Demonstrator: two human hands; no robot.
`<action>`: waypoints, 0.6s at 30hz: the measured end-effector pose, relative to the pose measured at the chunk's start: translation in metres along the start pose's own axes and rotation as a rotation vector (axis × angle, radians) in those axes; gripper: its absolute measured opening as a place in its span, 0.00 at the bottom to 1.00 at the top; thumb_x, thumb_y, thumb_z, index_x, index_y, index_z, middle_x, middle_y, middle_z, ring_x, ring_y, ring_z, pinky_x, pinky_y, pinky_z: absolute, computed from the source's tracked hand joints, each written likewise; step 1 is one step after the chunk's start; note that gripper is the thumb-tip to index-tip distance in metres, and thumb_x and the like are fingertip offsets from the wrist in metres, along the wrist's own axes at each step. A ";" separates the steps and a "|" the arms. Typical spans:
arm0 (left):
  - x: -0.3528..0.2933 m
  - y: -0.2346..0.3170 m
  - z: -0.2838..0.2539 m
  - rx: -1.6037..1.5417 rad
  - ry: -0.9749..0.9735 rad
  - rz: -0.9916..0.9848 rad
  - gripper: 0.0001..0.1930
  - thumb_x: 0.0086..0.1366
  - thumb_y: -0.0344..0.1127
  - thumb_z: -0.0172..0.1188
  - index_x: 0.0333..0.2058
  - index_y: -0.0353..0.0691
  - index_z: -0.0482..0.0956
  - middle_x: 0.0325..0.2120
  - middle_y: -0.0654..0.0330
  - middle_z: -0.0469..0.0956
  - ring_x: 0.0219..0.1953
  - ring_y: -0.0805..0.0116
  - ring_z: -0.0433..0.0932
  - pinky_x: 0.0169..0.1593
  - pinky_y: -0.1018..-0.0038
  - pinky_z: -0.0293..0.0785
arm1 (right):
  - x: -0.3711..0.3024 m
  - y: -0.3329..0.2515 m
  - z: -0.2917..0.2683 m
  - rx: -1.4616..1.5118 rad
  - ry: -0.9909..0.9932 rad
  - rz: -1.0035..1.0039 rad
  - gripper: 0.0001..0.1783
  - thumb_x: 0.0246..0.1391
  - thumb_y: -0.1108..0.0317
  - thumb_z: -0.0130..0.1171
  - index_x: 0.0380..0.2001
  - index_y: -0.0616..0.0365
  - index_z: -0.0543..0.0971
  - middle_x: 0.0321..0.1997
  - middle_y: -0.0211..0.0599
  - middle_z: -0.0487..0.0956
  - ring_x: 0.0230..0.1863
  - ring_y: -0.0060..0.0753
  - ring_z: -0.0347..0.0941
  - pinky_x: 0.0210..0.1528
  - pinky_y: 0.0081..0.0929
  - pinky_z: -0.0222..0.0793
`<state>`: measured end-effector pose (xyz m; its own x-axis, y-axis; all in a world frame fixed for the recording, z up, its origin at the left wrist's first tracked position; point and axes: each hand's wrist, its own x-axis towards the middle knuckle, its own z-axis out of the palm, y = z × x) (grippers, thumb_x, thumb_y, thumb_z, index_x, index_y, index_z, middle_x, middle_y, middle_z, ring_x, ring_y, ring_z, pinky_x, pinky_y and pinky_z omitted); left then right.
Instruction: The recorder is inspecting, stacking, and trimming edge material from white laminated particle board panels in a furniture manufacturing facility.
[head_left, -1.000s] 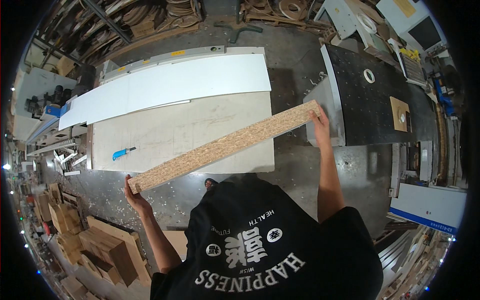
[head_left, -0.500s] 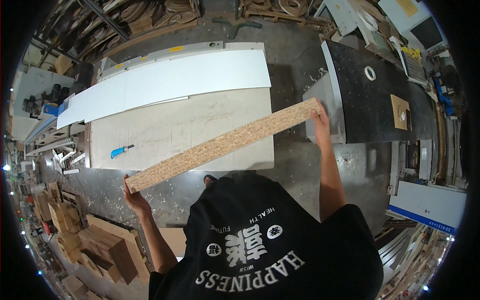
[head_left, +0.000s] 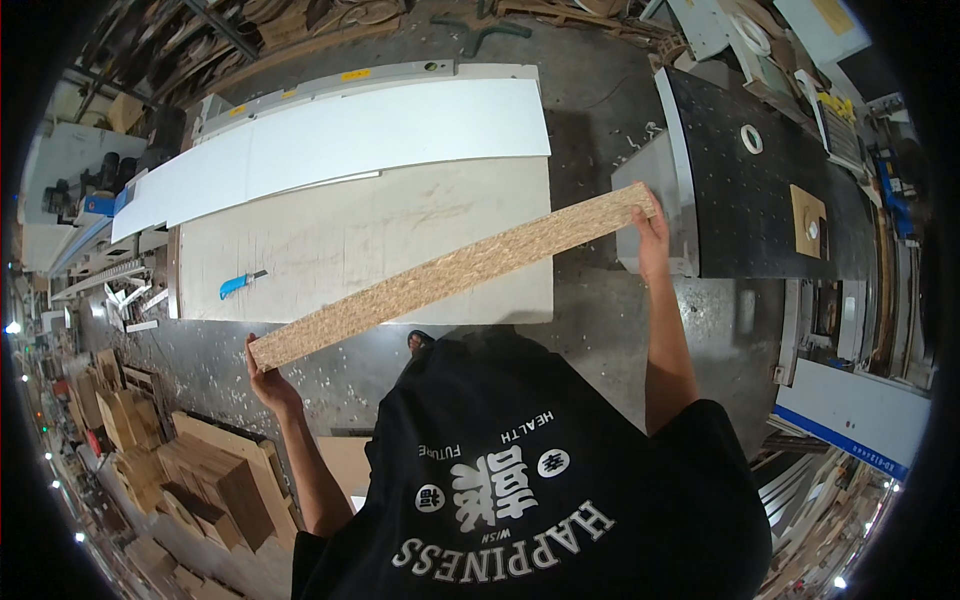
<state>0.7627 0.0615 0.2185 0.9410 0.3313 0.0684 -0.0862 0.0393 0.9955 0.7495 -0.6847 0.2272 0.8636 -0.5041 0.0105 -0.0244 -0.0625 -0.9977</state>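
A long, narrow strip of particleboard (head_left: 455,272) is held slantwise in front of me, its right end farther away than its left. Its speckled tan face is turned up. My left hand (head_left: 272,384) grips the near left end, with the thumb along the edge. At the far right end my right hand (head_left: 651,236) is closed round the board. Beneath the strip stands a worktable with a scuffed beige top (head_left: 400,215). A blue utility knife (head_left: 242,285) lies on that top, left of the board.
White sheets (head_left: 350,130) cover the table's far part, with a grey metal level (head_left: 390,75) behind them. To the right, a black-topped table (head_left: 725,190) bears a roll of tape (head_left: 752,139). Wooden boxes (head_left: 215,485) stand at lower left. Scraps litter the floor.
The view has shifted slightly, so the tables sit a little higher in the picture. Both hands still hold the strip at its ends, with nearly the same slant.
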 end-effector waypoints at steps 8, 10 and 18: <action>-0.001 0.001 0.002 0.001 -0.009 0.009 0.41 0.74 0.59 0.48 0.75 0.32 0.61 0.76 0.49 0.62 0.79 0.55 0.56 0.80 0.56 0.50 | 0.000 0.002 -0.001 0.010 0.016 -0.024 0.30 0.74 0.62 0.59 0.73 0.64 0.69 0.73 0.38 0.73 0.73 0.30 0.65 0.78 0.31 0.53; 0.001 0.000 0.005 -0.024 0.007 0.027 0.40 0.75 0.57 0.48 0.75 0.31 0.61 0.75 0.48 0.62 0.79 0.54 0.57 0.79 0.55 0.52 | 0.001 0.002 0.000 0.001 0.003 -0.026 0.31 0.74 0.61 0.58 0.73 0.62 0.69 0.73 0.36 0.72 0.74 0.30 0.64 0.79 0.31 0.51; -0.004 0.005 -0.015 0.073 0.039 0.044 0.43 0.73 0.62 0.54 0.73 0.30 0.65 0.74 0.47 0.64 0.77 0.53 0.60 0.78 0.55 0.54 | 0.007 0.002 0.020 0.001 -0.008 -0.056 0.27 0.74 0.70 0.56 0.72 0.66 0.69 0.69 0.41 0.76 0.70 0.31 0.69 0.76 0.31 0.58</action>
<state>0.7537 0.0748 0.2225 0.9235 0.3673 0.1106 -0.1012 -0.0447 0.9939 0.7656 -0.6709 0.2235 0.8676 -0.4928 0.0658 0.0246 -0.0896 -0.9957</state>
